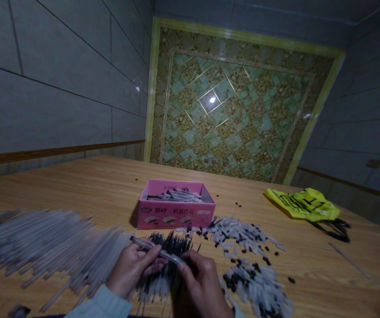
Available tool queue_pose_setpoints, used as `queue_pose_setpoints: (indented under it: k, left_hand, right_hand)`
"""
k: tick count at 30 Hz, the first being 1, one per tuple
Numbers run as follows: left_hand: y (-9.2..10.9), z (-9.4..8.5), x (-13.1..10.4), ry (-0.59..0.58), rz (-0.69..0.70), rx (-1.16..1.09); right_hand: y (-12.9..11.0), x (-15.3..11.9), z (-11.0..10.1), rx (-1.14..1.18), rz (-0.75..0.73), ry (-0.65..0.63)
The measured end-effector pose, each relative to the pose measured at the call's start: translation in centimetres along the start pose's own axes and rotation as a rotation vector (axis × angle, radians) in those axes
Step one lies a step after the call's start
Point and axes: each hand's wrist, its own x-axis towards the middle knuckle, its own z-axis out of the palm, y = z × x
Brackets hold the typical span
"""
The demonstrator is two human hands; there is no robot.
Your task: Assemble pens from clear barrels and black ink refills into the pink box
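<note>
Both hands' [133, 265] [198, 282] grip closed on blurred pen barrel [157, 250]; wrists cut off

one pink box [175, 215], one yellow bag [302, 204], two hands [133, 265]

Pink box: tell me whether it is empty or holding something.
Holding something: the open-topped pink box has pale pen parts lying inside, well below full.
</note>
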Motion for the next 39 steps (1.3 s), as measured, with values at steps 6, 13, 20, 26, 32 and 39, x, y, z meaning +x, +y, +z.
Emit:
queue_pose_setpoints:
  k: [6,13,20,26,32,39]
  left_hand:
    - [0.2,0.3,-0.5,-0.059,0.041,0.014]
    - [0.5,0.3,-0.5,-0.086,0.11,0.051]
    - [0.5,0.5,-0.9,-0.173,0.159,0.018]
    - [0.3,0.7,-0.9,-0.16,0.177,-0.009]
    - [0.7,0.5,-0.6,-0.091,0.129,0.037]
    - [0.7,0.2,-0.3,0.026,0.056,-0.056]
  right_hand:
    - [0.7,0.5,0.5,0.286,0.11,-0.014]
    - [0.6,0.8,0.7,0.723,0.422,-0.121]
    - [0.9,0.9,0.2,1.098,0.591,-0.267]
    - [0.2,0.9,-0.1,1.176,0.657,-0.306]
    - [0.7,1.0,1.1,0.957,0.461,-0.221]
    - [-0.2,0.7,-0.1,0.177,-0.036,0.054]
